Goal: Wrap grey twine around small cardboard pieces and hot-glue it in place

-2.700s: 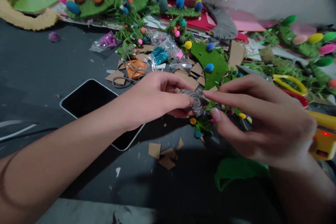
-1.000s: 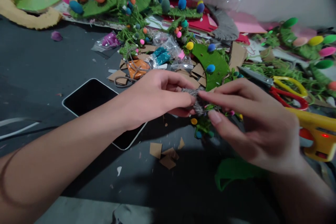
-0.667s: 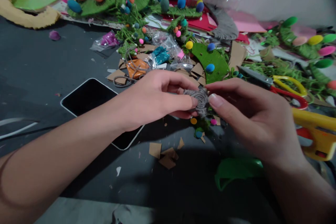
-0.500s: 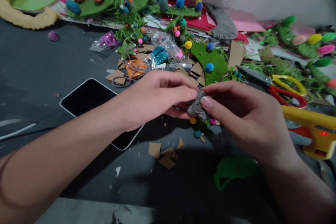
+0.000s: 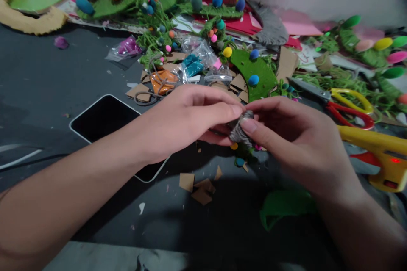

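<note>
A small piece wrapped in grey yarn (image 5: pixel 241 132) is pinched between my two hands, above the dark table. My left hand (image 5: pixel 197 114) holds its left side, with the thumb along the top and the fingers partly hidden behind. From the other side my right hand (image 5: pixel 295 139) grips it, thumb pressed on the front of the wrapping and fingertips at its upper edge. Just below lies a green yarn piece with coloured beads (image 5: pixel 240 161), largely covered by the hands. Small brown cardboard scraps (image 5: pixel 202 190) lie nearer to me.
A phone (image 5: pixel 104 116) lies under my left forearm. To the right are scissors (image 5: pixel 349 108) and a yellow glue gun (image 5: pixel 378 152) with a red light. A green plastic object (image 5: pixel 286 205) sits below my right hand. Decorated green yarn pieces (image 5: pixel 254 67) and plastic packets (image 5: pixel 163 81) fill the back.
The grey yarn piece has turned slightly between my fingers, and my right thumb has shifted a little left on it. Both hands keep their hold; the view has moved slightly.
</note>
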